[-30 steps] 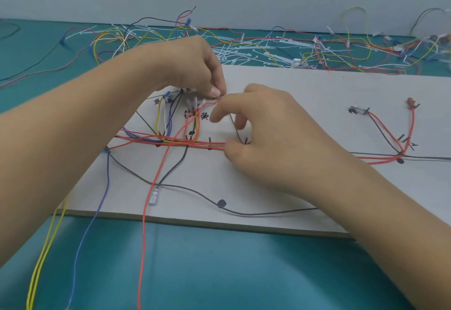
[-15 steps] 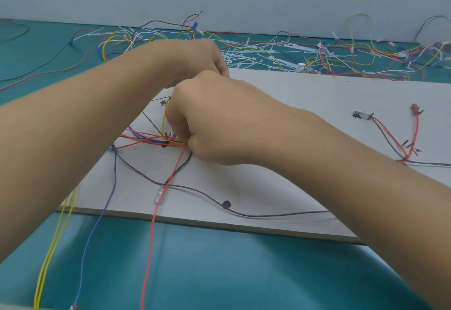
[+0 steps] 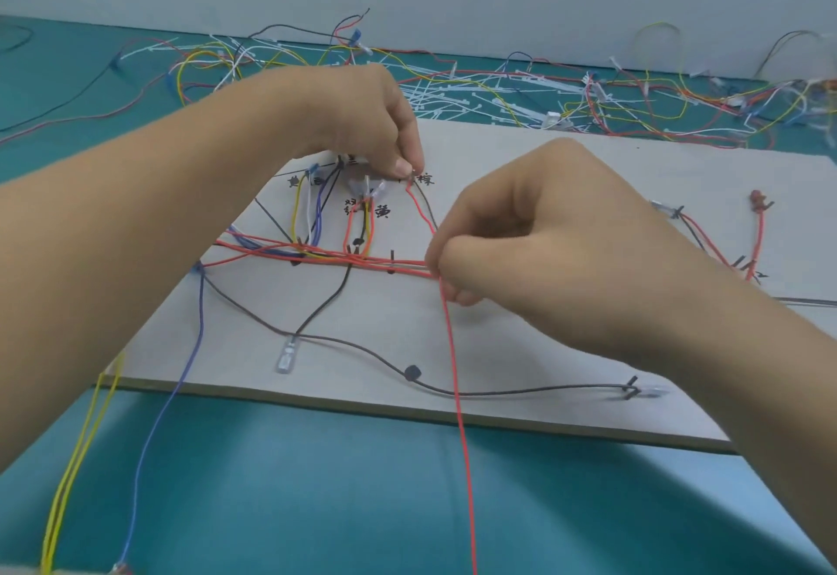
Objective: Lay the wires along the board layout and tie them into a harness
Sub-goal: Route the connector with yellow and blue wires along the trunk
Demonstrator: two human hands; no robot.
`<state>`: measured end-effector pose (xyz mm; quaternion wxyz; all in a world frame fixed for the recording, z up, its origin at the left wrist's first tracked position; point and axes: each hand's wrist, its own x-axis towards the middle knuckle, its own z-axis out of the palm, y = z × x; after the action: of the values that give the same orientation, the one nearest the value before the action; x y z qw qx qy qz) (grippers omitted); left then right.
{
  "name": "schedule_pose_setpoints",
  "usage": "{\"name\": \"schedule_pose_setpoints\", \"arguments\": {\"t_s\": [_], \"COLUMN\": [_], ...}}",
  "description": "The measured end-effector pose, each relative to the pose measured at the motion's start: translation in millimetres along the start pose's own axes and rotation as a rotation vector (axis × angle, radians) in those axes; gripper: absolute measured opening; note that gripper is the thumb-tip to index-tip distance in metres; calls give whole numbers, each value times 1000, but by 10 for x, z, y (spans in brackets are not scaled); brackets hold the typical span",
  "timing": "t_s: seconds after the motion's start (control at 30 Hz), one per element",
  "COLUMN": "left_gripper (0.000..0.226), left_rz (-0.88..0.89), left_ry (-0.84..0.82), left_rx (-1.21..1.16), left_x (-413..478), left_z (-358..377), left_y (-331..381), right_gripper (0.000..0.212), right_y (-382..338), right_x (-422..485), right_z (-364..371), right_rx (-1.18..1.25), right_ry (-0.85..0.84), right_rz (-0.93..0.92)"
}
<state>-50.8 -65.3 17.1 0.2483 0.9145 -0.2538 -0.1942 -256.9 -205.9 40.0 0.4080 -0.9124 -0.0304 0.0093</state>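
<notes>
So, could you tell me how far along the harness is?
Done: wires lie along the main run on the board. In hand: the left hand pinches one end of the red wire, the right hand pinches it at the run. Left: its tail, yellow wires and blue wire hang off the board; no ties visible.

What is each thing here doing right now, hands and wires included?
Left hand, pinching the red wire's upper end.
Right hand, pinching the red wire lower down.
Red wire, bent at the right hand, hanging off the board.
Board, lying flat.
Black wire, lying loose on the board.
</notes>
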Motion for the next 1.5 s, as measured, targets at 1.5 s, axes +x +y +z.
{"name": "schedule_pose_setpoints", "arguments": {"t_s": [1.5], "left_gripper": [14], "left_rz": [355], "left_ry": [10], "left_rx": [44], "left_x": [-871], "left_z": [437], "left_y": [380], "right_gripper": [14], "right_y": [526], "right_x": [-256], "right_z": [-483], "right_rx": [-64], "right_ry": [119], "right_rz": [286]}}
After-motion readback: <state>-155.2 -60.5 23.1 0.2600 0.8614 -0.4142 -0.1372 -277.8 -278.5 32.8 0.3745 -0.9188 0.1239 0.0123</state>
